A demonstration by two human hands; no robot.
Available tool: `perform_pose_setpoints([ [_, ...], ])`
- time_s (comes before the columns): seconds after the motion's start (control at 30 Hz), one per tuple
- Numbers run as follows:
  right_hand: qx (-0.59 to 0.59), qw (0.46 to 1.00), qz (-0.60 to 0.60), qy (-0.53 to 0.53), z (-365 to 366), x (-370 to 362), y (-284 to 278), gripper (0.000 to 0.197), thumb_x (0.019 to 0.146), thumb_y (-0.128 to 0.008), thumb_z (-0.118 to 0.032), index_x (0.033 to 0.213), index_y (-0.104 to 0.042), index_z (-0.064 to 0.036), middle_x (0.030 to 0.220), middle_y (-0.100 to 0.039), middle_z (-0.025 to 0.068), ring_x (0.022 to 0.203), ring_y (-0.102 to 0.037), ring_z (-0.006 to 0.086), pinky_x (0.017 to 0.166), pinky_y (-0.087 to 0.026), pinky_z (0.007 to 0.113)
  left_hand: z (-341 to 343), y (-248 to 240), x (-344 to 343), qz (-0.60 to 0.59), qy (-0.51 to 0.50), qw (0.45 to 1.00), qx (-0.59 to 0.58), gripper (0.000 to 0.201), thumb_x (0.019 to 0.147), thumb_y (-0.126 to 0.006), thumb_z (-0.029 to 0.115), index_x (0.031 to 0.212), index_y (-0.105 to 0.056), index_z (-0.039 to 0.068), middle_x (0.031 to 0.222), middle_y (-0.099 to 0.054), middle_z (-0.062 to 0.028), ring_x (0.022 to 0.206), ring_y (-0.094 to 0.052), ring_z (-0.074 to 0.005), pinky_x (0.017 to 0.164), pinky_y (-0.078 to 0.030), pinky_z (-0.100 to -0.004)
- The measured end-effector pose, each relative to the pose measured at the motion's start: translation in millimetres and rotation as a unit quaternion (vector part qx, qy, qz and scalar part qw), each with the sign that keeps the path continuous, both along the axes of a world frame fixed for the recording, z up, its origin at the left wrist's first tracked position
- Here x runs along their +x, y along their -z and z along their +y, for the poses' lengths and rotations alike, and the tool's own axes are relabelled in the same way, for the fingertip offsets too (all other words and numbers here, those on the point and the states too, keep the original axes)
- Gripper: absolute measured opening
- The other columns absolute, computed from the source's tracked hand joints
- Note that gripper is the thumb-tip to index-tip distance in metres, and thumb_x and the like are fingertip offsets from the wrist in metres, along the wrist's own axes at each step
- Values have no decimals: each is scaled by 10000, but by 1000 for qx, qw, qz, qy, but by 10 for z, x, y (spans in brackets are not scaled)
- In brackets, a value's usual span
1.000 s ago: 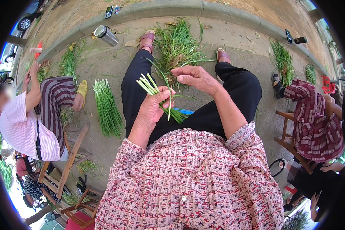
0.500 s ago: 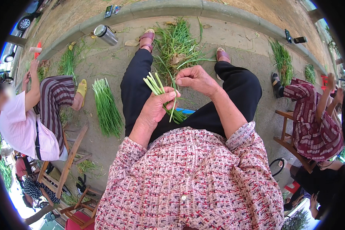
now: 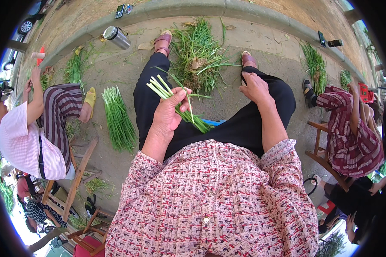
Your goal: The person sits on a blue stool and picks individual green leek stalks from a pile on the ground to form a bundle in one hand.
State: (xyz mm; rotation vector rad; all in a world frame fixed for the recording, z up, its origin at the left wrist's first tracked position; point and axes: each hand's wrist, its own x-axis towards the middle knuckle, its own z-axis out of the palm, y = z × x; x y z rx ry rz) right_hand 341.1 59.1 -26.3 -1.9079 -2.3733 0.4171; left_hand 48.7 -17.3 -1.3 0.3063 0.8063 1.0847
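My left hand is closed around a small bunch of green chives. The pale stalk ends stick out past the thumb to the upper left, and the green leaves hang toward my lap. A few loose blades cross the bunch and stick out near the fingertips. My right hand is over my right knee, its thumb and fingers apart, with nothing visible in it. Between my feet lies a tangled heap of chives with some dry brown leaves. To the left, a neat pile of chives lies on the ground.
Part of a blue object shows between my thighs. A steel flask stands near the kerb. People sit on both sides, by wooden stools, with more chives near them. A phone lies on the kerb.
My right hand has left the bunch and moved right to my knee. My left hand has shifted slightly left, still holding the chives.
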Motion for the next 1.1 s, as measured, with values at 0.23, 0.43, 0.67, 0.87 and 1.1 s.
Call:
perform_pose_setpoints([
  [0.23, -4, 975, 220, -14, -137, -327, -255, 197, 786, -629, -186, 899, -681, -34, 872, -668, 151, 819, -642, 332, 727, -508, 405, 10, -7, 13, -6, -31, 999, -8, 201, 862, -642, 172, 985, -626, 15, 769, -562, -18, 566, -456, -87, 670, -487, -325],
  [0.43, -195, 849, 489, -46, -446, -919, -488, 217, 850, -622, -201, 884, -668, 9, 661, -605, 71, 616, -546, 111, 594, -451, 288, 29, -46, 97, -1, -46, 999, -4, 179, 847, -668, 150, 947, -644, 4, 736, -567, -9, 551, -469, -87, 604, -460, -287],
  [0.67, -221, 806, 548, -24, -465, -1012, -408, 207, 837, -608, -151, 741, -638, 29, 571, -508, -1, 550, -442, 63, 508, -377, 256, 7, -83, 142, 8, -51, 999, 10, 172, 843, -674, 139, 946, -647, 5, 732, -573, -8, 552, -477, -87, 601, -458, -282],
  [0.87, -224, 843, 489, -3, -386, -639, -528, 185, 792, -633, -128, 703, -625, 35, 569, -511, 9, 544, -465, 76, 514, -388, 257, 17, -63, 114, 12, -101, 995, -4, 177, 847, -674, 145, 949, -644, 3, 733, -576, -12, 547, -476, -87, 590, -462, -281],
  [1.1, 83, 991, 76, -66, -458, -209, -341, 410, 717, -711, -218, 1071, -621, -33, 917, -654, 166, 838, -638, 337, 731, -497, 418, 38, -95, 142, 30, -125, 991, -32, 203, 864, -657, 165, 991, -618, 11, 753, -563, -21, 569, -472, -96, 623, -469, -317],
])
